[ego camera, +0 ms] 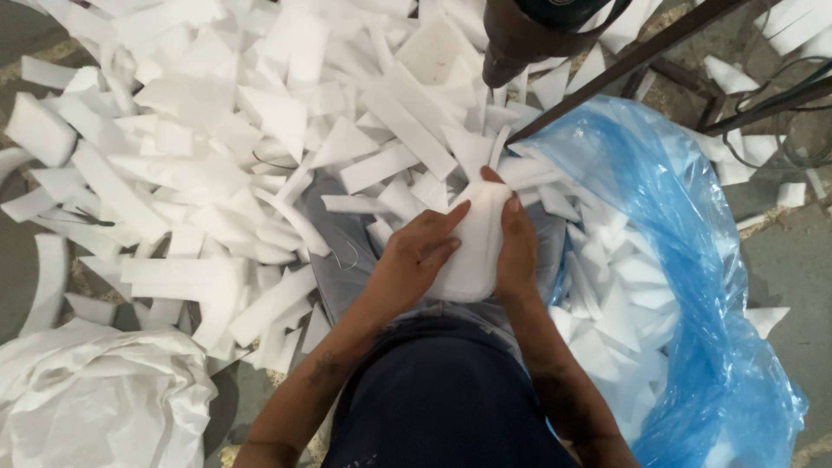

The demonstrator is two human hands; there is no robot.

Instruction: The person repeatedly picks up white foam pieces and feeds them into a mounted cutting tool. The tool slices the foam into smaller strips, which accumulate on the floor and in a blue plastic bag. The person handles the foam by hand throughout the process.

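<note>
Dark cloth (442, 399) over our lap fills the bottom middle of the view, and our two forearms run up from it to one white foam piece (472, 251) held just above the lap. Our left hand (416, 260) is clasped on its left side, fingers spread across the face and thumb under. Our right hand (517, 247) is clenched on its right edge, thumb up at the top corner. The piece thus sits between both palms, upright and rounded at its lower end, its top meeting the loose scraps.

We count two hands, one held piece, one blue bag (693, 286), one white sack (95, 399) and two dark metal bars (633, 61); the foam offcuts (260, 130) are too many to count. They heap across the whole upper left and spill to the left edge.

Open room is tight. The blue bag stands just right of our right arm, already holding foam, its mouth facing us. The white sack lies crumpled at the lower left corner. Bare grey floor (789, 260) shows only at the far right and in slivers on the left. The bars slant in from the upper right, ending near the held piece.
</note>
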